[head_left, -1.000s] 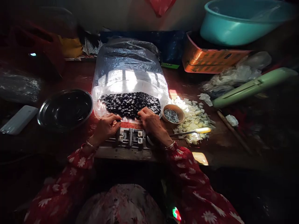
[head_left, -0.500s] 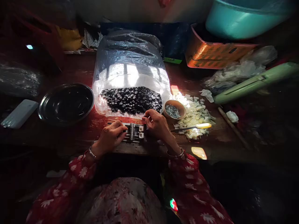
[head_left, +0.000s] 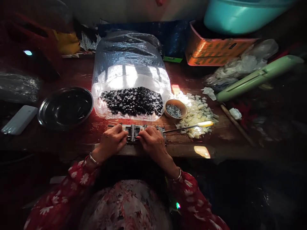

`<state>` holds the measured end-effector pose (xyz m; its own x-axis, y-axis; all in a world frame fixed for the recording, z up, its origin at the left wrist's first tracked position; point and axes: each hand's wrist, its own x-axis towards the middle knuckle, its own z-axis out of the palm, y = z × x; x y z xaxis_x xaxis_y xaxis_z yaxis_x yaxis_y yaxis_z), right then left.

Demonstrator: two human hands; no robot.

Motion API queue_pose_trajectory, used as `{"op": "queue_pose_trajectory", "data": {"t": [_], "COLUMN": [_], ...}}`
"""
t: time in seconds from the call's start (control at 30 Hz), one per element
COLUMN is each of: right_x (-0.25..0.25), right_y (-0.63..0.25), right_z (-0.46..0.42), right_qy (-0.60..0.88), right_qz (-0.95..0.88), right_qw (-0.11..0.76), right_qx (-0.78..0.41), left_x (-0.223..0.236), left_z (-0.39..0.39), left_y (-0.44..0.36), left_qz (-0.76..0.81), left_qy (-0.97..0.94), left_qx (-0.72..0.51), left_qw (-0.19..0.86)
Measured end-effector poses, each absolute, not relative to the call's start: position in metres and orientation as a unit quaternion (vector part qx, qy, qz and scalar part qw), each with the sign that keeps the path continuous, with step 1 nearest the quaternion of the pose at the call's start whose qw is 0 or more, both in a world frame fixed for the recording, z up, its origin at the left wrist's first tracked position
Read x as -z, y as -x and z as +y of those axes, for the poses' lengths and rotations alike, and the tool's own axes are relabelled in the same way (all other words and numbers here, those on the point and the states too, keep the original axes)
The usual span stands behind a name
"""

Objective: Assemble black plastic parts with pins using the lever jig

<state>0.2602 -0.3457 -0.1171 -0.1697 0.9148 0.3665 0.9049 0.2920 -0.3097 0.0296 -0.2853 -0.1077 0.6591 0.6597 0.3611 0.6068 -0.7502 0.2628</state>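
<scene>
A small metal fixture point(head_left: 133, 133) lies near the table's front edge, with white blocks set in it. My left hand point(head_left: 113, 140) is closed at its left end, thumb and fingertips pinched together; whatever they hold is hidden. Bent over the right half is my right hand point(head_left: 153, 143), fingers pinched near the middle of the fixture on something too small to make out. Just beyond the hands, a pile of black round caps point(head_left: 134, 101) spills from a translucent woven bag point(head_left: 129, 60). A brown bowl point(head_left: 184, 110) of thin metal pins point(head_left: 173, 110) stands to the right.
Pale plastic pieces point(head_left: 197, 111) are heaped right of the bowl, with a yellow-handled screwdriver point(head_left: 203, 124) across them. At left are a steel basin point(head_left: 40, 113) and a white phone point(head_left: 20, 119). An orange basket point(head_left: 216, 52), teal tub point(head_left: 240, 19) and green tube point(head_left: 259, 78) fill the back right.
My right hand has moved left and nearer, from beyond the fixture's right end to over its right half. My left hand stays at the left end. The view has shifted slightly.
</scene>
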Motion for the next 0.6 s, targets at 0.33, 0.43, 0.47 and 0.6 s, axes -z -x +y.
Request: {"op": "queue_pose_trajectory", "data": {"t": [0.33, 0.43, 0.47, 0.6], "right_x": [0.123, 0.123, 0.124, 0.128], "right_y": [-0.247, -0.242, -0.240, -0.233], "right_z": [-0.344, -0.343, -0.343, -0.343], "right_qy": [0.625, 0.634, 0.638, 0.655], "right_qz": [-0.739, -0.733, -0.728, -0.702], "right_qw": [0.247, 0.238, 0.240, 0.270], "right_qx": [0.049, 0.065, 0.069, 0.072], "left_x": [0.116, 0.119, 0.119, 0.123], "left_z": [-0.289, -0.289, -0.289, -0.293], "left_y": [-0.032, -0.031, -0.031, -0.034], "left_qz": [0.383, 0.392, 0.396, 0.413], "left_qy": [-0.888, -0.872, -0.867, -0.858], "left_qx": [-0.250, -0.277, -0.284, -0.291], "left_qw": [0.043, 0.094, 0.103, 0.094]}}
